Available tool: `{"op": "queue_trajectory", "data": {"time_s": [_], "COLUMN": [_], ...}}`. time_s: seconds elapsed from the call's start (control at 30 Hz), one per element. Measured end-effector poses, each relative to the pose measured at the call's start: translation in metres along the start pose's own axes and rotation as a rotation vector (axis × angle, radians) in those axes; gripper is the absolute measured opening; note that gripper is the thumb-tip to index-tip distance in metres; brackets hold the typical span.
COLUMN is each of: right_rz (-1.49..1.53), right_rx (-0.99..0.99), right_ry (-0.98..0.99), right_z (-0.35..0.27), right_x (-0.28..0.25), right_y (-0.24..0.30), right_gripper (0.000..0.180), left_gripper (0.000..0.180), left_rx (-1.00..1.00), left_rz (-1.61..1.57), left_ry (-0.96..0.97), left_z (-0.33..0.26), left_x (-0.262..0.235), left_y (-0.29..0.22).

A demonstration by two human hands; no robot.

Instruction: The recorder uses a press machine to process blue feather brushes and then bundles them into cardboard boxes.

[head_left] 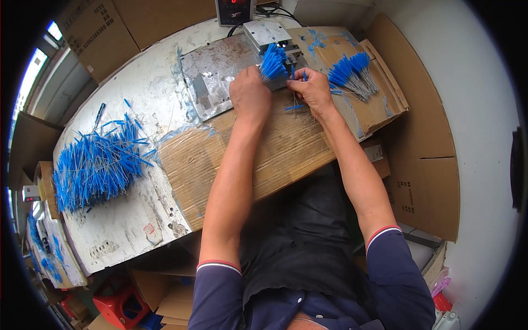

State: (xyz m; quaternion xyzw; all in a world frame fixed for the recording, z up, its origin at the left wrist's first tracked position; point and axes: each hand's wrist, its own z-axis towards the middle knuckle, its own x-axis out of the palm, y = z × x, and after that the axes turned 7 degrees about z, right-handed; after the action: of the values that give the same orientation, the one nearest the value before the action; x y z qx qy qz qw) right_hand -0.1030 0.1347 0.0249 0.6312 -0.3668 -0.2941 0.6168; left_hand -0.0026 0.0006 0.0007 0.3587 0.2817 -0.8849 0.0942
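My left hand (250,94) is closed around a bundle of thin wires with blue plastic ends (273,63), the blue ends fanning upward. My right hand (311,91) pinches at least one of the same blue-tipped wires (292,72), close to the front of a small metal machine (268,34). The left fingers are partly hidden behind the back of the hand. A few loose blue-tipped wires (295,107) lie on the cardboard just below the right fingers. How the pinched wire meets the machine is too small to tell.
A big heap of blue-tipped wires (99,165) covers the white table's left side. A sorted bunch (353,74) rests on a cardboard box (385,102) at right. A metal plate (217,69) lies left of the machine; a display box (235,12) stands behind. Cardboard (242,159) covers the front edge.
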Motion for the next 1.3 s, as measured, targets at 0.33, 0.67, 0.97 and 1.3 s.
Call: {"op": "queue_trajectory", "data": {"time_s": [0.33,0.67,0.97,1.3], "right_rz": [-0.151,-0.26,-0.321,-0.293], "right_rx": [-0.056,-0.051,-0.098,-0.107], "right_ry": [-0.054,-0.212,-0.211,-0.259], "right_z": [0.018,0.038,0.045,0.033], "right_x": [0.007,0.017,0.008,0.017], "right_y": [-0.006,-0.015,-0.024,-0.015], "right_gripper": [0.019,0.019,0.02,0.019], "left_gripper": [0.007,0.009,0.011,0.012], "left_rx": [-0.11,-0.256,-0.265,-0.146], "left_rz": [0.016,-0.111,-0.124,-0.124], "left_ry": [-0.057,-0.086,-0.078,-0.129], "left_z": [0.001,0.003,0.004,0.003], "left_x": [0.003,-0.005,-0.003,-0.002], "left_y": [0.006,0.004,0.001,-0.001]}}
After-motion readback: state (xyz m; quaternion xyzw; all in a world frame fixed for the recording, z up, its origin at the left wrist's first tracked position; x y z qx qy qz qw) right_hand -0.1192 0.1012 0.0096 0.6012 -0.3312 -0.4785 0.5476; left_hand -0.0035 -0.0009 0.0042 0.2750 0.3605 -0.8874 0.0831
